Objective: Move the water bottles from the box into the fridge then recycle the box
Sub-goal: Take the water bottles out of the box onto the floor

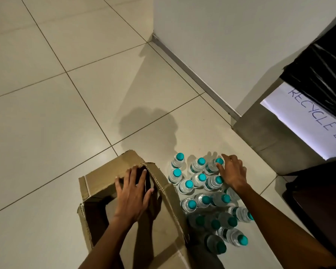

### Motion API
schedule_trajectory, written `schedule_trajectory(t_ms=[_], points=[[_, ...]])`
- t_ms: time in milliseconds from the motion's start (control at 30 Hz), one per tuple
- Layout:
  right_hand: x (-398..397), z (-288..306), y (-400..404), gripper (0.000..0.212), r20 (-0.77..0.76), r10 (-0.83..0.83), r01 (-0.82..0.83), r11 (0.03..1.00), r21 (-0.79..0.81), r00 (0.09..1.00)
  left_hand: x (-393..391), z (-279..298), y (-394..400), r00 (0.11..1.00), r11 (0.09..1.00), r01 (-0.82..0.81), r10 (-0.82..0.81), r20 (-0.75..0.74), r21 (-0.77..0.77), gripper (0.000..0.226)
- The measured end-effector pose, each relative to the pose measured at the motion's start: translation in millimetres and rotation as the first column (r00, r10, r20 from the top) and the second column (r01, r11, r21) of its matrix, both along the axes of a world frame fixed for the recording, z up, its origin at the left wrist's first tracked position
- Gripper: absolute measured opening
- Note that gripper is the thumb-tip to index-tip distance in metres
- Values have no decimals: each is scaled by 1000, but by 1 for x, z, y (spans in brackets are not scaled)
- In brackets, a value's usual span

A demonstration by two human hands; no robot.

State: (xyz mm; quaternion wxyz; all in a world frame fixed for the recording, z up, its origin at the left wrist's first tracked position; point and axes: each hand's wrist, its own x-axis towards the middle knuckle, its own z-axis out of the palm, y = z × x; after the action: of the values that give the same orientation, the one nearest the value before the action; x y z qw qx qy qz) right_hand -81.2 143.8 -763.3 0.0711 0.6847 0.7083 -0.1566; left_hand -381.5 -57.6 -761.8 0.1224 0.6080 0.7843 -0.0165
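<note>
An open brown cardboard box (pixel 105 183) stands on the tiled floor at lower centre, its flaps up. My left hand (pixel 132 193) hovers over the box opening with fingers spread and holds nothing. Right of the box stand several clear water bottles (pixel 198 179) with teal caps, grouped on the floor. My right hand (pixel 231 171) reaches over the far side of the group, its fingers curled around the top of the far right bottle (pixel 211 166). What the box holds is hidden by my left hand and shadow.
A grey bin (pixel 275 136) lined with a black bag (pixel 322 74) stands at right, carrying a white sign reading RECYCLE BIN (pixel 306 117). A white wall (pixel 241 45) with a skirting strip runs behind it. A dark object (pixel 322 200) sits at lower right. Open floor tiles (pixel 56 94) lie left.
</note>
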Motion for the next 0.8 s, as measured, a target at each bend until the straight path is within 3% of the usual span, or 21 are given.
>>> schedule_trajectory(t_ms=[267,600,800], points=[[10,4,-51,38,-247,40,41,949,313,968,34,-2,-33,997,997,-77,77,7,1,70],[18,32,-145,60,-250,230,-162,950,266,941,96,39,-109,992,993,-117,118,-48,15,72],[34,59,-211,76,-210,331,-278,928,247,920,132,77,-163,983,983,-157,165,-78,98,81]])
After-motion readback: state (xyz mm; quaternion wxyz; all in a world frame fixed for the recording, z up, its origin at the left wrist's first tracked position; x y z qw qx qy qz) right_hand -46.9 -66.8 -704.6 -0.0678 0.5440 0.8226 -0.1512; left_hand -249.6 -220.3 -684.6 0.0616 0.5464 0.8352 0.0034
